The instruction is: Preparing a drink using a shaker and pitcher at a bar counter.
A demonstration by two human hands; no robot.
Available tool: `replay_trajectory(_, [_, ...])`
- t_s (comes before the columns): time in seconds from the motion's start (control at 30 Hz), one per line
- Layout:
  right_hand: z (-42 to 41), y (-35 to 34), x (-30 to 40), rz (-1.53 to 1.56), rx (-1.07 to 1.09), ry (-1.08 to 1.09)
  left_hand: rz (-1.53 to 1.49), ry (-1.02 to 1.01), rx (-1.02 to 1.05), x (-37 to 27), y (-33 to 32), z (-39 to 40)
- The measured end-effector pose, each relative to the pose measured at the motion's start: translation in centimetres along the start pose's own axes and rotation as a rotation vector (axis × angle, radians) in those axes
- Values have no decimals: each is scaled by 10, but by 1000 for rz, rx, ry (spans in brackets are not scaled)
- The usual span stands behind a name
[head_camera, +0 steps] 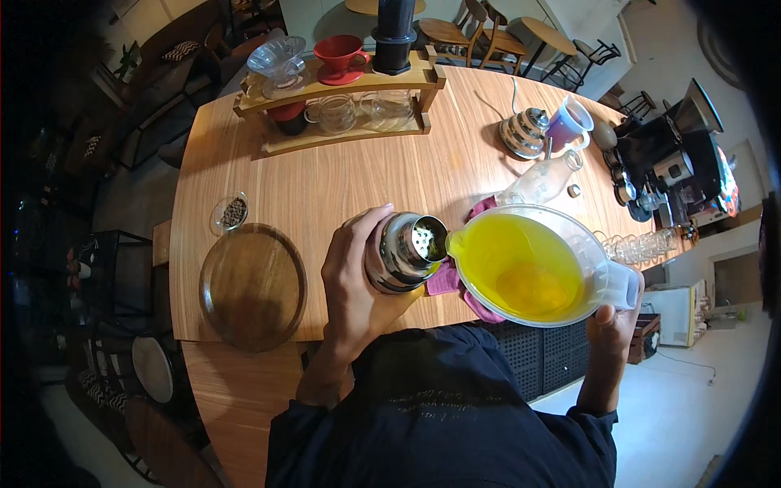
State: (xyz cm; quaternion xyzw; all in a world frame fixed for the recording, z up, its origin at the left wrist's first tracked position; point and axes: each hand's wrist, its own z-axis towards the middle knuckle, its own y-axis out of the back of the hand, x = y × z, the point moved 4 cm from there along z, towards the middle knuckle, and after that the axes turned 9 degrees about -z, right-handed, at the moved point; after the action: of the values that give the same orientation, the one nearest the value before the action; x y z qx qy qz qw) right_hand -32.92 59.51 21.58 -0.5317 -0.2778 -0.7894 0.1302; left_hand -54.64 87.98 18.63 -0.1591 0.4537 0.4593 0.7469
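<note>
My left hand (354,274) is wrapped around a metal cocktail shaker (393,256), whose cap is off so that the holes of its built-in strainer show. In my right hand (613,323) is the handle of a translucent plastic pitcher (531,268) with yellow liquid in it. The pitcher's spout is at the shaker's mouth, and the pitcher is tilted toward it; whether liquid is flowing I cannot tell. A magenta cloth (444,279) lies on the wooden table (293,183), partly hidden behind the pitcher. Beyond the pitcher is a clear glass bottle (540,178).
A round wooden tray (252,287) and a small glass dish (229,213) are at left. A wooden rack (341,141) holds drippers and glass servers. A gooseneck kettle (525,134), a plastic jug (568,122), glass cups (647,247) and a coffee grinder (659,143) occupy the right.
</note>
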Motion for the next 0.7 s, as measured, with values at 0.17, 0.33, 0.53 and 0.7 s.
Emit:
replay_trajectory(0.17, [3, -2, 5, -17, 23, -3, 6, 1, -8, 1, 0, 0])
replay_trajectory(0.33, [7, -10, 12, -96, 32, -38, 9, -1, -7, 1, -1, 0])
replay_trajectory(0.53, [5, -11, 14, -87, -35, 6, 10, 18, -7, 2, -1, -1])
replay_trajectory(0.7, [7, -10, 17, -100, -18, -17, -4, 31, -1, 2, -1, -2])
